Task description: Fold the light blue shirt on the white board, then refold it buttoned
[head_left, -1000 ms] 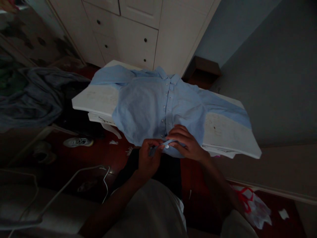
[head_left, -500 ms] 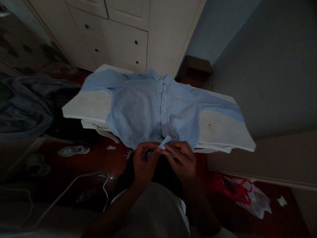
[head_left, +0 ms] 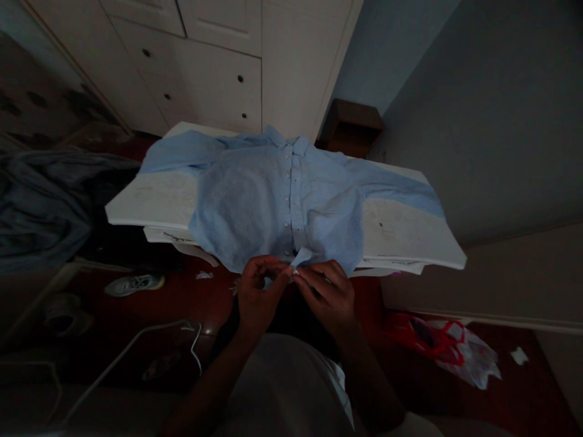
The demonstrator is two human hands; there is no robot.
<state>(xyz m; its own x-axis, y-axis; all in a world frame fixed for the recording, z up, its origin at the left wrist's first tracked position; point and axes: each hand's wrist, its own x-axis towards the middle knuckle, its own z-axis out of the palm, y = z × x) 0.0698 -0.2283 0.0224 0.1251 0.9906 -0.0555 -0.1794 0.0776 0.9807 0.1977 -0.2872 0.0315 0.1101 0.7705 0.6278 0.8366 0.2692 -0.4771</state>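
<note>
Dim room, white board set before a white cabinet; both hands work at the board's near edge.

A light blue shirt lies flat on the board, front up, collar toward the cabinet, sleeves spread to both sides, hem hanging over the near edge. The left hand and right hand meet at the bottom of the button strip, fingertips of each pinched on the fabric there. A shoe lies on the red floor at left, and a red-and-white bag at right.
</note>
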